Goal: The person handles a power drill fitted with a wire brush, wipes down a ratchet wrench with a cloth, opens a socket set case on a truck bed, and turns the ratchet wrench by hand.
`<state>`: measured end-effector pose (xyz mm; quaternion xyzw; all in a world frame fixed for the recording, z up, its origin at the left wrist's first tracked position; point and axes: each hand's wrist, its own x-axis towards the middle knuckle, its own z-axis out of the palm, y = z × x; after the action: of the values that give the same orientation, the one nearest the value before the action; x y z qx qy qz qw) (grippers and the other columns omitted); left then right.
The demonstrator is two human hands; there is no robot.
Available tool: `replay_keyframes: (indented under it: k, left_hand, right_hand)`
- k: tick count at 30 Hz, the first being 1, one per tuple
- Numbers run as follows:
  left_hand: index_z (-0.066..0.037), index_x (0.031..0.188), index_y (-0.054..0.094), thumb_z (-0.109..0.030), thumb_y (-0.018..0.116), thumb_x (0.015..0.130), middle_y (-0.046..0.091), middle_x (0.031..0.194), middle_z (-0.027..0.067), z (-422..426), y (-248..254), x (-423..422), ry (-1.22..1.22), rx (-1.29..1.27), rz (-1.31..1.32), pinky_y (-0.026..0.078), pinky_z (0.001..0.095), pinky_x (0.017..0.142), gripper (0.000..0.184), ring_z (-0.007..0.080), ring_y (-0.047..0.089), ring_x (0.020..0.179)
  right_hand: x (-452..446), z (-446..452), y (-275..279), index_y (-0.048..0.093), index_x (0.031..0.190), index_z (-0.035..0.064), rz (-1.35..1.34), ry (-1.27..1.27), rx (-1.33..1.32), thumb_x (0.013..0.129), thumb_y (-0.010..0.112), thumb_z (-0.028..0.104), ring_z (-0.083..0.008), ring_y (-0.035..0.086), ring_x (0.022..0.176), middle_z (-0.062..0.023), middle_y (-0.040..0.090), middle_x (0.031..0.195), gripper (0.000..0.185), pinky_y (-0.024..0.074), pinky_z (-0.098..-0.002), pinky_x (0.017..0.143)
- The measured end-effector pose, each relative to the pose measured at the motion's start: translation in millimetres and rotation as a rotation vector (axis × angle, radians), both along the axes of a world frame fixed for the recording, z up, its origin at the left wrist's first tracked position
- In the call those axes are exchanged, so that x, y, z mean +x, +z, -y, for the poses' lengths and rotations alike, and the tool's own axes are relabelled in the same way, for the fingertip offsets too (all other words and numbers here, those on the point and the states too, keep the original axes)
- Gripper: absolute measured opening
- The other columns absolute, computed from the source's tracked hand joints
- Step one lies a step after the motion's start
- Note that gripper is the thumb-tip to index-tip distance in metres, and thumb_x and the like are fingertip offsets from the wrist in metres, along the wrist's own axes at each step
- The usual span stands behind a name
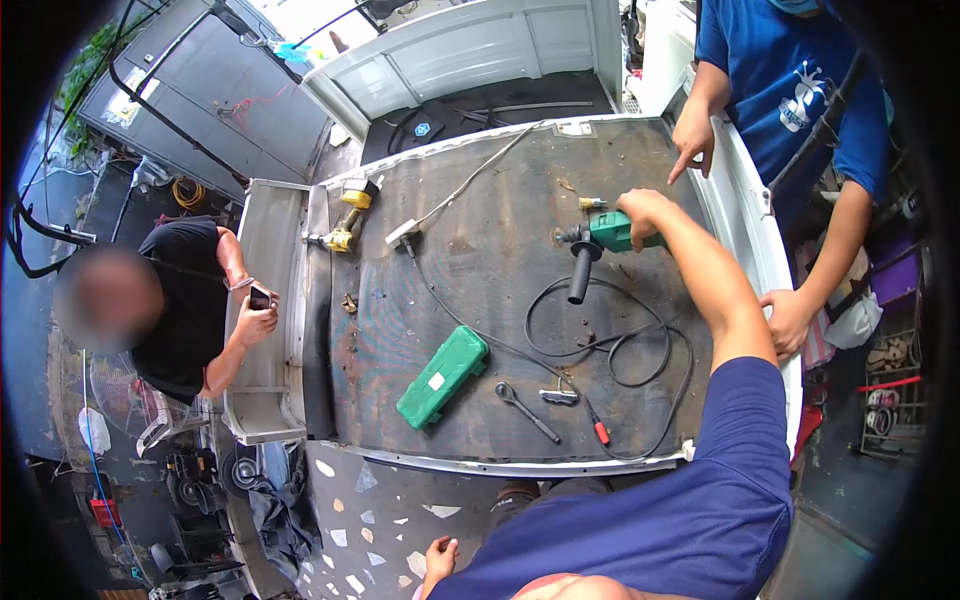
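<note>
Fingers of the right hand (648,212) are bent around the rear body of the green drill (606,232), so this hand is gripping it. The drill lies on the dark truck bed (470,280), and its chuck points to the left, away from the hand. Its black side handle (579,275) stands out to the left and nearer to the wearer. Just left of the same hand is a small brass-coloured piece (592,203). Nearer than the hand, a black cord (527,318) lies in loops. Further to the left and nearer are the green case (442,378), closed, and the ratchet wrench (527,412). Well to the left of the hand lie a white power strip (401,232) and a yellow power tool (346,225).

The left hand (438,562) is low beside the body, well apart from the drill; its fingers look loosely bent, but I cannot tell if it is closed. Just beyond the right hand, another person's pointing hand (693,140) is near.
</note>
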<state>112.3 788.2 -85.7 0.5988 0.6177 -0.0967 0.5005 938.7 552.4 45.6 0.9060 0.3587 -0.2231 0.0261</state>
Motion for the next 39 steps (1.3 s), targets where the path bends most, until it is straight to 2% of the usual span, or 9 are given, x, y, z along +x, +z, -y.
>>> replay_keyframes:
  k: [7,11,14,17,24,28,34,35,39]
  left_hand:
    - [0.003,0.125,0.061,-0.021,0.076,0.09,0.072,0.103,0.013,34.6,3.4,-19.5,-0.065,-0.062,-0.167,0.057,0.032,0.074,0.045,0.0177,0.07,0.083]
    - [0.004,0.123,0.062,-0.02,0.076,0.09,0.072,0.106,0.0156,52.7,-57.1,-78.7,0.094,-0.056,-0.029,0.057,0.0339,0.082,0.043,0.0216,0.07,0.09]
    - [0.004,0.123,0.062,-0.021,0.076,0.09,0.072,0.106,0.0156,59.6,-45.2,-75.5,0.062,-0.014,-0.125,0.057,0.033,0.082,0.044,0.0217,0.07,0.091]
    - [0.004,0.122,0.062,-0.021,0.075,0.091,0.072,0.106,0.0153,53.4,-8.9,-32.2,-0.022,-0.041,-0.144,0.056,0.0313,0.077,0.042,0.0198,0.069,0.087]
    - [0.005,0.125,0.06,-0.021,0.071,0.094,0.071,0.101,0.0128,31.6,-9.9,19.8,-0.196,-0.001,0.011,0.055,0.0308,0.075,0.042,0.0168,0.066,0.083]
    - [0.005,0.125,0.06,-0.022,0.071,0.093,0.071,0.099,0.0114,6.8,-10.0,32.0,-0.106,0.048,0.133,0.054,0.0304,0.076,0.043,0.0159,0.066,0.083]
    - [0.003,0.123,0.063,-0.021,0.073,0.091,0.072,0.102,0.0118,-5.0,-8.1,30.8,-0.261,0.114,0.126,0.054,0.0309,0.079,0.041,0.0176,0.068,0.088]
    - [0.002,0.122,0.064,-0.021,0.073,0.09,0.073,0.103,0.0127,-8.6,-6.4,30.6,-0.405,0.198,0.12,0.054,0.0319,0.081,0.04,0.0189,0.069,0.09]
    - [0.0,0.113,0.067,-0.02,0.073,0.087,0.072,0.104,0.015,-63.6,62.2,86.0,-0.578,0.457,0.325,0.055,0.0387,0.086,0.033,0.026,0.07,0.098]
  right_hand:
    - [29.1,-10.4,-40.2,0.067,0.125,0.0058,-0.581,-0.073,-0.115,0.052,0.096,0.028,-0.0272,0.07,0.102,-0.0112,0.072,0.117,0.082,0.056,-0.04,0.09]
    - [35.5,6.5,-90.6,0.065,0.131,0.011,-0.482,0.012,-0.034,0.05,0.095,0.027,-0.0295,0.069,0.106,-0.0127,0.072,0.117,0.089,0.0548,-0.0394,0.094]
    - [29.9,25.8,-114.7,0.065,0.133,0.0162,-0.273,-0.067,0.086,0.064,0.09,0.026,-0.0305,0.059,0.124,-0.0114,0.064,0.134,0.074,0.0482,-0.0432,0.104]
    - [-8.9,48.3,-129.8,0.06,0.138,0.0242,-0.059,-0.296,0.346,0.093,0.065,0.026,-0.0308,0.032,0.147,-0.0048,0.04,0.158,0.045,0.0322,-0.0543,0.116]
    - [-89.2,43.1,-155.9,0.042,0.152,0.0264,0.25,-0.488,0.371,0.095,0.062,0.025,-0.0316,0.024,0.151,-0.0072,0.027,0.164,0.061,0.0247,-0.0528,0.12]
    - [-166.7,30.2,-158.6,0.049,0.145,0.0111,0.291,-0.508,0.508,0.092,0.063,0.021,-0.0355,0.024,0.151,-0.0155,0.032,0.161,0.056,0.0207,-0.0519,0.122]
    - [-281.8,32.5,-155.6,0.063,0.121,0.0066,0.088,-0.359,0.791,0.084,0.07,0.017,-0.0392,0.034,0.145,-0.0182,0.048,0.148,0.038,0.0257,-0.0515,0.119]
    - [-288.6,31.3,-139.9,0.068,0.109,0.0048,0.232,-0.299,0.885,0.084,0.071,0.016,-0.0377,0.051,0.131,-0.0172,0.062,0.13,0.028,0.0378,-0.0493,0.112]
    - [-286.0,27.7,-12.7,0.07,0.097,0.002,0.227,-0.357,1.206,0.086,0.07,0.008,-0.0282,0.069,0.097,-0.014,0.071,0.1,0.012,0.0539,-0.0386,0.087]
